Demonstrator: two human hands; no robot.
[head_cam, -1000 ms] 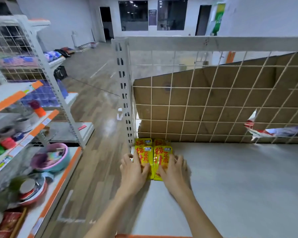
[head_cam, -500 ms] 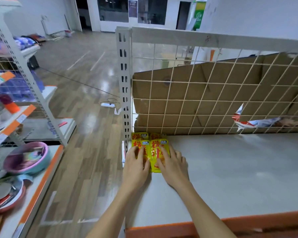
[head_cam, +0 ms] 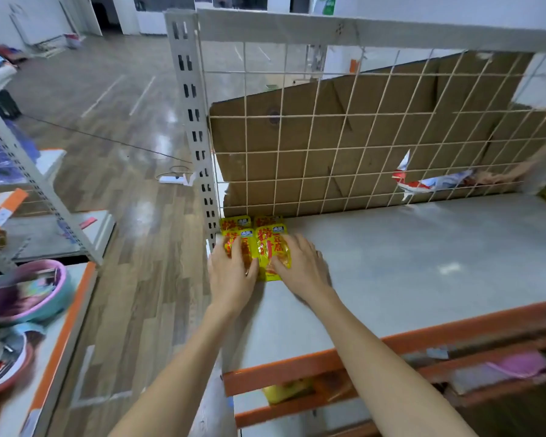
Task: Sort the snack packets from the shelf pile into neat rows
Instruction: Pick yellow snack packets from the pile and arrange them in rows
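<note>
we see four yellow packets (head_cam: 255,244) lying flat in the back left corner of the shelf (head_cam: 407,263), two in front and two behind, and the front pair overlaps the back pair a little. the back pair touches the foot of the wire grid (head_cam: 344,137), and brown cardboard (head_cam: 375,127) stands behind this grid.

the left hand (head_cam: 232,274) lies palm down on the front left packet. its fingers (head_cam: 235,249) are straight and slightly apart, they press on the lower half of the packet and point toward the grid. the upper part of this packet shows beyond the fingertips.

the right hand (head_cam: 300,269) lies palm down at the right edge of the front right packet. its thumb rests across the lower part of this packet, and the other fingers are straight, spread a little, and lie mostly on the bare shelf just beside the packet. we cannot tell if they touch its edge. neither hand is curled around a packet.

both forearms come up from the bottom of the view and converge toward the corner, over the orange front edge (head_cam: 328,361) of the shelf. the two hands are near each other, with a narrow strip of packets between them.

behind the grid, far to the right, a red, white and blue wrapper (head_cam: 423,184) lies.
</note>
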